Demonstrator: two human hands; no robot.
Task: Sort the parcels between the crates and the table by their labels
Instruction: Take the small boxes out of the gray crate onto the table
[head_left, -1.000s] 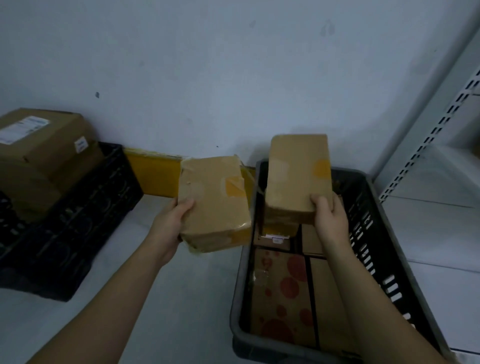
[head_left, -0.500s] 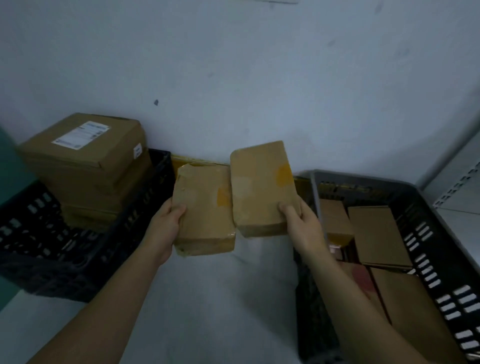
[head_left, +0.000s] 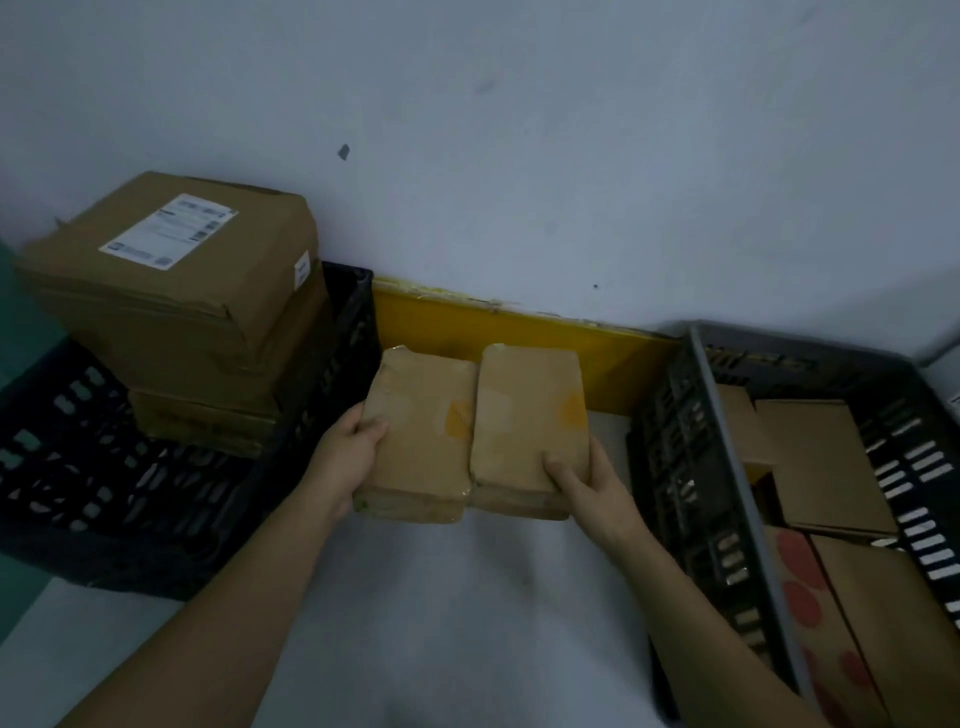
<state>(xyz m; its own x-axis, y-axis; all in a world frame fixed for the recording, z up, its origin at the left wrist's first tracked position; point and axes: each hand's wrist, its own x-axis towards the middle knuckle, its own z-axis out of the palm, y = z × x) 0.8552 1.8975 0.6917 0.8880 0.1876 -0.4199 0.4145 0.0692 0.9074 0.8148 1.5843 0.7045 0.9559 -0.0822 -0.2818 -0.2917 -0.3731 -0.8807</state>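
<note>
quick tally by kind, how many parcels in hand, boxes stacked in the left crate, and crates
Parcels in the hands: 2, left parcel and right parcel
Boxes stacked in the left crate: 2, top box and lower box
Crates: 2, left crate and right crate
Total: 6

Pale grey-white table top (head_left: 447, 613): flat, matt, butting at its far edge against a yellow strip (head_left: 524, 338) at the foot of the wall.

Black perforated plastic crate (head_left: 156, 499): stands on the top, to the left of the left hand (head_left: 343, 457).

Dark grey slotted plastic crate (head_left: 691, 467): stands on the top, just right of the right hand (head_left: 587, 478).

Two flat brown taped cardboard parcels, left one (head_left: 415, 441) and right one (head_left: 524, 415): side by side and touching, between the crates, each gripped by the hand on its own side; whether their undersides rest on the top cannot be told.
</note>
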